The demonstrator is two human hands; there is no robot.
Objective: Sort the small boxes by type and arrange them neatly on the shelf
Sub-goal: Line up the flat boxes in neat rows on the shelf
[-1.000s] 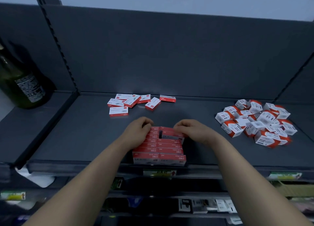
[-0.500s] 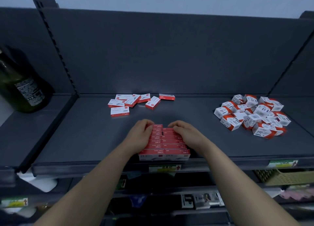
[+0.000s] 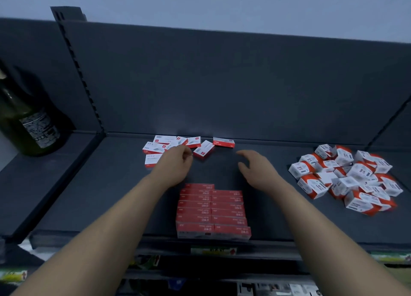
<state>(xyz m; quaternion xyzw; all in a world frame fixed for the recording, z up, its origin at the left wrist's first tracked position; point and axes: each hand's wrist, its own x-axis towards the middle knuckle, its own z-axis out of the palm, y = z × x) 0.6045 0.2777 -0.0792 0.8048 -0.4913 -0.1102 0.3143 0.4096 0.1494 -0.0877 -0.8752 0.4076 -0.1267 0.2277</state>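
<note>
Presently, both hands hover empty above the shelf (image 3: 111, 195): the left hand (image 3: 175, 164), fingers loosely curled, over loose flat boxes (image 3: 155, 147) at the back; the right hand (image 3: 255, 169) spread beside it. Red boxes (image 3: 211, 211) stand in two neat rows at the front edge; cube boxes (image 3: 347, 175) lie heaped at the right.

Rows (image 3: 212, 211) in front, scattered boxes (image 3: 203, 150) behind, seemingly overlapping.

Premises: retail shop. Dark metal display shelf (image 3: 124, 195) with slotted upright (image 3: 82, 80); price labels (image 3: 213, 250) along front edge. Stock: rows of identical small boxes (image 3: 211, 211), one green bottle (image 3: 29, 122).
</note>
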